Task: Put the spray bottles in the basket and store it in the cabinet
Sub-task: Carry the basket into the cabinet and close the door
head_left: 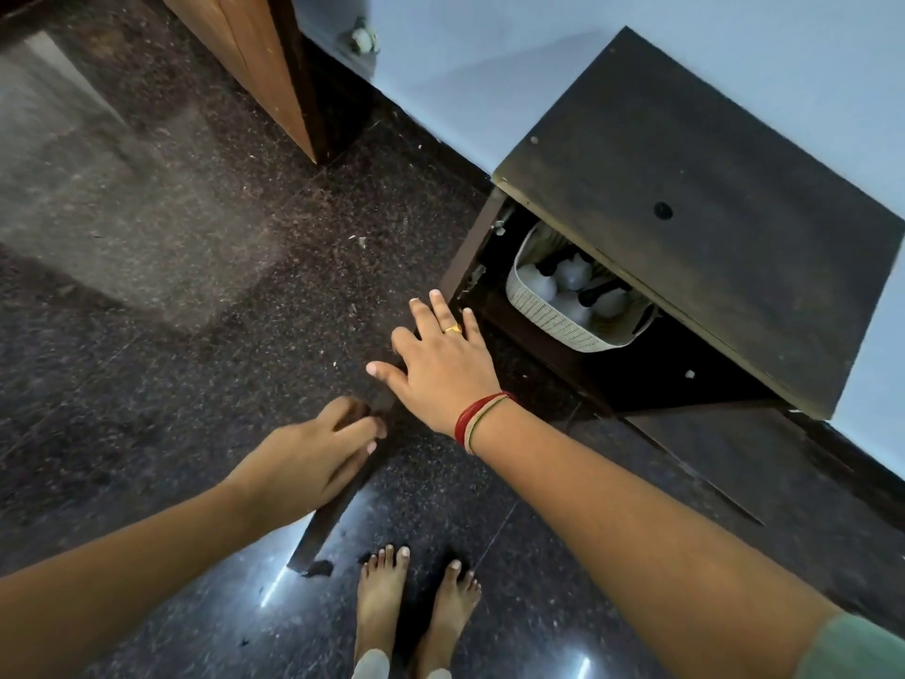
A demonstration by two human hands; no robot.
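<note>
My bare feet [416, 610] stand on a dark speckled stone floor [196, 335], polished enough to throw back streaks of light near my toes and a pale haze further out. Just ahead, the cabinet door [338, 502] stands open, seen edge-on as a dark strip. My left hand [313, 458] curls over its top edge, fingers bent around it. My right hand [440, 365] lies flat and spread on the same door edge nearer the hinge, gripping nothing; it wears a gold ring, with red thread bands on the wrist. Beyond it the low dark wooden cabinet [685, 188] sits against a pale blue wall [489, 66]. Inside, on the cabinet's floor, sits the white woven-look basket [553, 321], holding pale translucent spray bottles [570, 274] with black heads, lying tumbled together. Farther left stands a brown wooden door [250, 56].
</note>
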